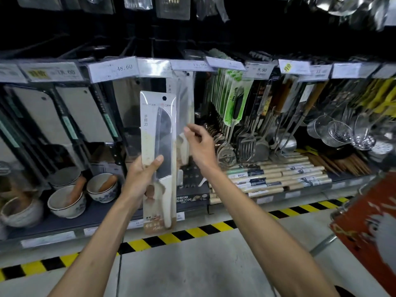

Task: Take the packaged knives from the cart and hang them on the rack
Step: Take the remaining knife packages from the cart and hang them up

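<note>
One packaged knife (159, 125) | left hand (140, 179) fingers grip it | right hand (200, 146) fingers relaxed beside hung knives (186, 99)

I see bowls (64, 211) holding pestles (77, 189) on the low shelf at left, rolling pins (278, 179) stacked at right, strainers (340, 133) hanging beyond, and striped tape (214, 228) along the floor.

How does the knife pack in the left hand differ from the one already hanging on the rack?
The held knife pack is gripped by the left hand, off any hook; the hanging knife pack hangs from the rack. The held one faces the camera fully; the hanging one is partly hidden behind it. Both are pale, clear-fronted packs.
</note>
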